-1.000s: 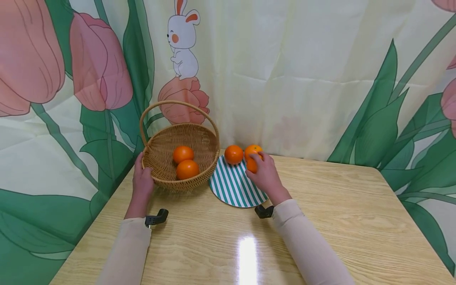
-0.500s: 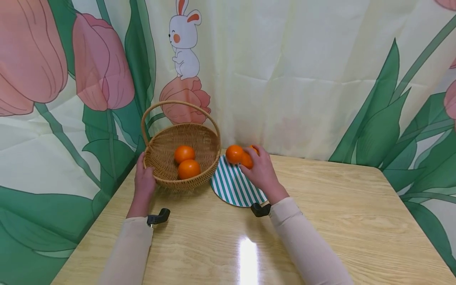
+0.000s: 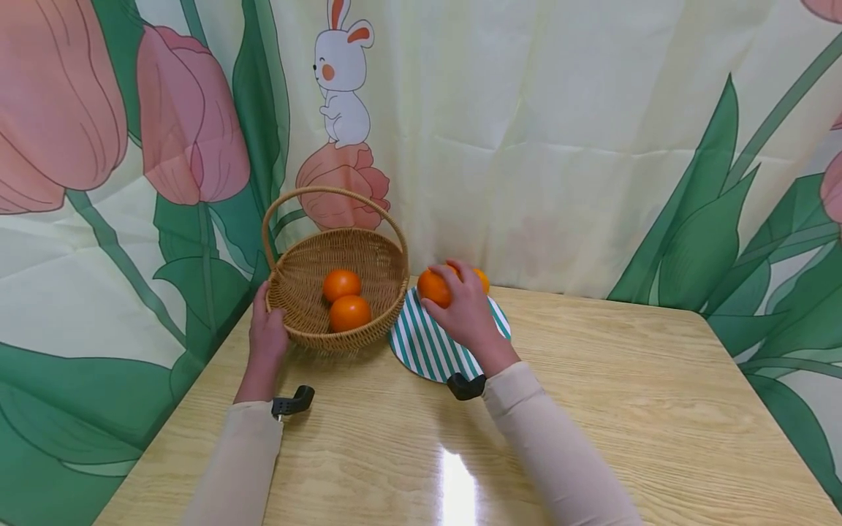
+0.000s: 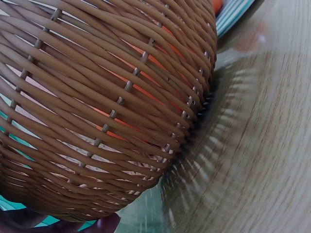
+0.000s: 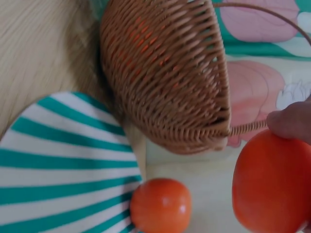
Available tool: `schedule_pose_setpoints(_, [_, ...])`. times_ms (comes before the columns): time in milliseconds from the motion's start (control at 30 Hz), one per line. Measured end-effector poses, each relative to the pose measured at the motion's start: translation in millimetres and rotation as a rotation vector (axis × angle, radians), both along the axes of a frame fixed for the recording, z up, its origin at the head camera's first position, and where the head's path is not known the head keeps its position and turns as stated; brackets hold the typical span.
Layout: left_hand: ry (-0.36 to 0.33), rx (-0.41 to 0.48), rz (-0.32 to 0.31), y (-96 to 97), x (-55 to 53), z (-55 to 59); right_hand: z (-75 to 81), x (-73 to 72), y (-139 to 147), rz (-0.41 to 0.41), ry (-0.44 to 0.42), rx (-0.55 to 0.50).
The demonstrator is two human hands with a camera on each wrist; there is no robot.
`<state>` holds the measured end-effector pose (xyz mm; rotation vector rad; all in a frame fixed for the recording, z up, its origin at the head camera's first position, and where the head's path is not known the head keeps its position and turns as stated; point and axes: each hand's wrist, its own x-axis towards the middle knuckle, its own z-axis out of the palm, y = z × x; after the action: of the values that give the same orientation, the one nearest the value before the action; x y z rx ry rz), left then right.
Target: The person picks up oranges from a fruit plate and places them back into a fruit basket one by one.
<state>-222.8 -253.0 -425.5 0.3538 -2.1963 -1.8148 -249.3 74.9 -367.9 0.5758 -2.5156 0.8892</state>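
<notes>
Setting: curtained tabletop nook, wider room type indeterminable | tulip-and-rabbit-print curtain (image 3: pixel 526 109), hung left, rear and right | wood-grain table (image 3: pixel 625 409), light finish

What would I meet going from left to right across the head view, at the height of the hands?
Left hand → wicker basket → held orange → right hand. The striped mat and the orange peeking out behind the right hand overlap others, so they are left out.
</notes>
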Motion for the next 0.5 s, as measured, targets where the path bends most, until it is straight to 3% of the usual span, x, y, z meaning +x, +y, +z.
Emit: schedule_pose_setpoints(500, [-0.005, -0.02, 0.009, 0.0, -1.3, -1.1, 13.5, 4.0, -27.7, 0.083, 0.049, 0.009])
